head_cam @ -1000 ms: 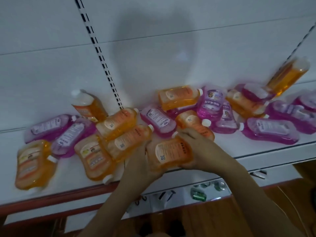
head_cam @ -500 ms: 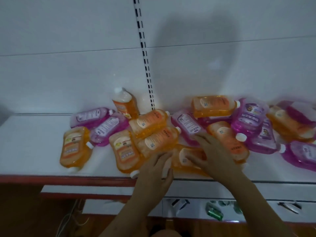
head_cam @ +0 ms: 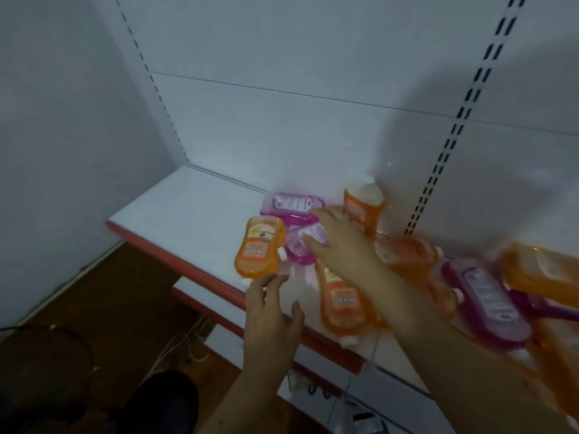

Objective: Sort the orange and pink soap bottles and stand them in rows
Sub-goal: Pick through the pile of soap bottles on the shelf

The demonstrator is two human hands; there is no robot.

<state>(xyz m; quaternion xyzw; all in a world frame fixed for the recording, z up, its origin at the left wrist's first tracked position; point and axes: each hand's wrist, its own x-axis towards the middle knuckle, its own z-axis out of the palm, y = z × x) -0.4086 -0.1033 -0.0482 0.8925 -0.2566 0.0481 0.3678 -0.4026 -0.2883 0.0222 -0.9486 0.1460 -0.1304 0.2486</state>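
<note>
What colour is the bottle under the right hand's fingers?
Pink bottle, under the right hand; head view.

Bottles (head_cam: 341, 300) lie jumbled on the shelf (head_cam: 175, 214), all bunched toward its right; one bottle (head_cam: 363, 211) stands upright against the back panel (head_cam: 282, 130).

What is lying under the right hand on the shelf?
The right hand rests on a pink bottle lying flat. Another pink bottle lies behind it. The hand covers part of the bottle, so its cap cannot be seen.
</note>
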